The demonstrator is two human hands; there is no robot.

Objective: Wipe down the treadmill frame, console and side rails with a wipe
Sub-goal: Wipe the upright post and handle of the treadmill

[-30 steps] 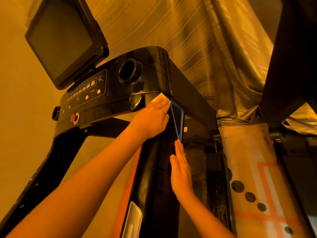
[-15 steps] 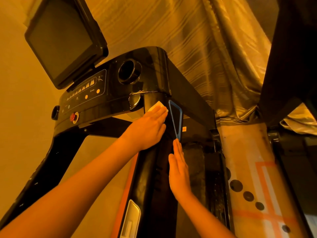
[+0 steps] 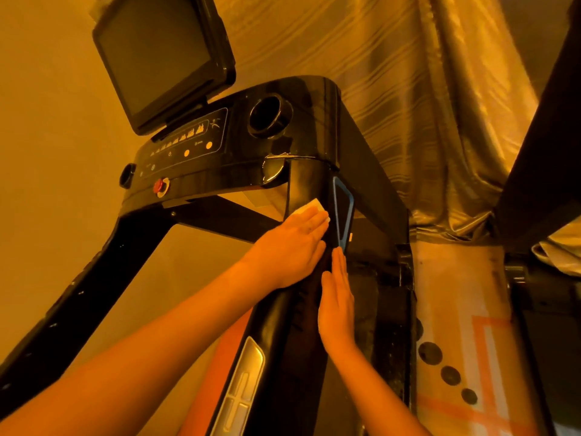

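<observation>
Flat-fingered, the left hand (image 3: pixel 289 250) presses the white wipe (image 3: pixel 309 207) onto the black upright (image 3: pixel 309 180) at frame centre; the right hand (image 3: pixel 338 300) lies open-palmed against it just below. The console (image 3: pixel 188 146) markings are too small to read.

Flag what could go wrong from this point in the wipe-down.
1. Only a corner of the wipe shows beyond the left hand; pressed flat, not gripped, it could slip off the glossy upright.
2. The right hand rests bare on the upright, possibly leaving smudges.
</observation>
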